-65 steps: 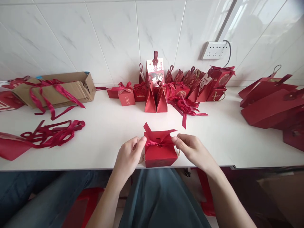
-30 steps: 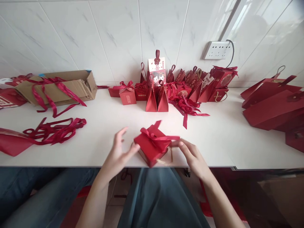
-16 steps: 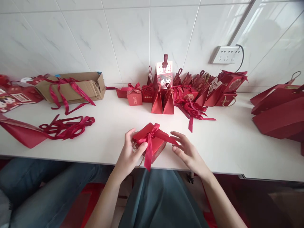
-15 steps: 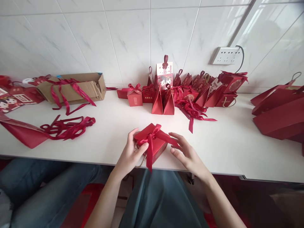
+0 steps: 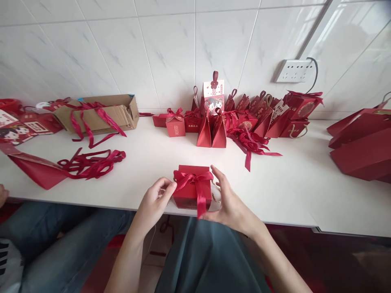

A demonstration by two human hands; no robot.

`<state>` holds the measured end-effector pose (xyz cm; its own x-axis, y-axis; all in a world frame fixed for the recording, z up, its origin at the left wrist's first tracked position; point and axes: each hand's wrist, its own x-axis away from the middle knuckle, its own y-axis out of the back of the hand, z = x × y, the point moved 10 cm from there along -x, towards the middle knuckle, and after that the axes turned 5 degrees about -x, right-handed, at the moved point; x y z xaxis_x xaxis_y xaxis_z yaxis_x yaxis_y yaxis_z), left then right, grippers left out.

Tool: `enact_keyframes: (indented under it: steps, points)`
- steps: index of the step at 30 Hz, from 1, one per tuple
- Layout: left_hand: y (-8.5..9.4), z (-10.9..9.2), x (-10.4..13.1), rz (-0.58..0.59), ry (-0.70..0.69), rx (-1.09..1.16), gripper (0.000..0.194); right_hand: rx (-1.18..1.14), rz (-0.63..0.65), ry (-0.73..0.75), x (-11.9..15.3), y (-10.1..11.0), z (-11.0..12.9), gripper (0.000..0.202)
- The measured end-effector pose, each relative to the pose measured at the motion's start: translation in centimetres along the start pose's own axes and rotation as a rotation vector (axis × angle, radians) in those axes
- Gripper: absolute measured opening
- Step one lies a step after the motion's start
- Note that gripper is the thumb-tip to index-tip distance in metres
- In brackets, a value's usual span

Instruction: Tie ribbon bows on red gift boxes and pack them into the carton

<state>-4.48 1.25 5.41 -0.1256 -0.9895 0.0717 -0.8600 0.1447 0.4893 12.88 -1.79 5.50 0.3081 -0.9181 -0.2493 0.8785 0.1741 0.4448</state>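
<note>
A red gift box [image 5: 189, 197] sits at the table's front edge, its front side facing me. A red ribbon bow [image 5: 193, 179] is tied on its top, one tail hanging down the front. My left hand [image 5: 157, 197] is at the box's left side, thumb and forefinger pinched on the left end of the ribbon. My right hand [image 5: 227, 199] is spread at the right side, its thumb near the hanging tail and its fingers beside a twisted cord handle [image 5: 216, 191].
Small red boxes [image 5: 176, 126] and a ribbon pile [image 5: 249, 142] stand along the wall. To the left are a cardboard box [image 5: 106, 116], loose ribbons [image 5: 97, 165] and another person's hand [image 5: 3, 195]. Red bags [image 5: 363, 150] are at the right.
The box has been turned so that its front faces me. My left hand has moved off the top to the left ribbon end. Another person's hand has appeared at the left edge.
</note>
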Motion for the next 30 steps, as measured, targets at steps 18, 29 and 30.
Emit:
enact_keyframes:
  steps: [18,29,30]
  points:
    - [-3.5,2.4,3.9,0.256,0.190,0.047,0.035,-0.117,-0.141,-0.021,-0.3,0.8,-1.4,0.105]
    - [1.9,1.4,1.3,0.141,-0.008,-0.209,0.034,0.134,-0.320,0.195,1.4,4.1,0.4,0.097]
    - [2.7,-0.1,0.7,0.036,-0.072,-0.179,0.034,0.152,-0.340,0.225,1.6,4.5,0.8,0.098]
